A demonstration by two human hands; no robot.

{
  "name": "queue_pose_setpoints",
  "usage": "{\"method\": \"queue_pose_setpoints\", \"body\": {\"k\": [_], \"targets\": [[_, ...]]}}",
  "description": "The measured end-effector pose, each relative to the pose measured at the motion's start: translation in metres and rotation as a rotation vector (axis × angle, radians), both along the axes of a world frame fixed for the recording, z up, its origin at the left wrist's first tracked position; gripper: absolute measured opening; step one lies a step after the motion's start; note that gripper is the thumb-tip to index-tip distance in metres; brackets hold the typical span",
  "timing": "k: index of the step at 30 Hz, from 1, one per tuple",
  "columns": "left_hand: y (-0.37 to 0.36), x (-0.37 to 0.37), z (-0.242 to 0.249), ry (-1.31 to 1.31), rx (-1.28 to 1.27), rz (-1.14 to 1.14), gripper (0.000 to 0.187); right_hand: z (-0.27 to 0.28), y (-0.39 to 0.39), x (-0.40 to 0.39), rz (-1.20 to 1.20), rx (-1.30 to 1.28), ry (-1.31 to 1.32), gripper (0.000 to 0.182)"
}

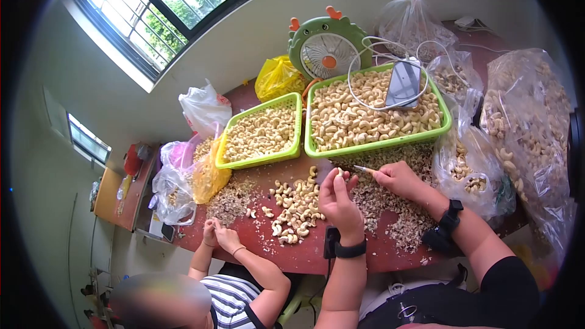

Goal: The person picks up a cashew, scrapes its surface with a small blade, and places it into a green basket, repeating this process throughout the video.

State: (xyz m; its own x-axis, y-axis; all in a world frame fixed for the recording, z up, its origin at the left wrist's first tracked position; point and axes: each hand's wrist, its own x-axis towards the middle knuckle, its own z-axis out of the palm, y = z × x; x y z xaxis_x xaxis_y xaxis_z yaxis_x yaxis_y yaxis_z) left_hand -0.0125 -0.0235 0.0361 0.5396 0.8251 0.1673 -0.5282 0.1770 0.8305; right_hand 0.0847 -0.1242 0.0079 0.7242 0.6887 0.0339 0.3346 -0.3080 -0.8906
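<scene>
Raised above the table's front part, my left hand point(341, 204) pinches a cashew nut point(340, 172) between its fingertips. My right hand point(399, 180) is closed around the handle of a small knife-like tool point(364, 169), whose thin tip points left toward the nut. Just left of my left hand lies a loose pile of cashews point(297, 207) on the red table point(304, 257). Brown skin scraps point(405, 225) spread beneath and beside my right hand. Behind both hands stands a large green basket point(381, 144) full of cashews.
A smaller green basket point(259, 159) of cashews stands left. A phone point(403, 84) with a white cable lies on the large basket's nuts. A green fan point(329, 49) stands behind. Bags of nuts point(527, 122) crowd the right. A person in a striped shirt point(228, 298) works at left.
</scene>
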Motion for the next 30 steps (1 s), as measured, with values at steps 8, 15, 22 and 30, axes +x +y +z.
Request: {"method": "queue_pose_setpoints", "body": {"k": [8,15,22,30], "targets": [[0.045,0.007,0.106,0.083,0.928,0.543,0.024,0.009,0.001,-0.008,0.068,0.051,-0.029,0.035],[0.102,-0.024,0.043,0.548,0.560,0.292,0.018,0.010,0.002,-0.003,0.065,0.034,-0.069,0.034],[0.083,-0.014,-0.020,0.913,1.053,0.219,0.013,0.009,0.003,-0.012,0.126,-0.001,-0.097,0.035],[0.073,0.004,-0.041,0.864,1.373,0.265,0.015,0.005,0.000,-0.007,0.084,0.016,-0.105,0.034]]}}
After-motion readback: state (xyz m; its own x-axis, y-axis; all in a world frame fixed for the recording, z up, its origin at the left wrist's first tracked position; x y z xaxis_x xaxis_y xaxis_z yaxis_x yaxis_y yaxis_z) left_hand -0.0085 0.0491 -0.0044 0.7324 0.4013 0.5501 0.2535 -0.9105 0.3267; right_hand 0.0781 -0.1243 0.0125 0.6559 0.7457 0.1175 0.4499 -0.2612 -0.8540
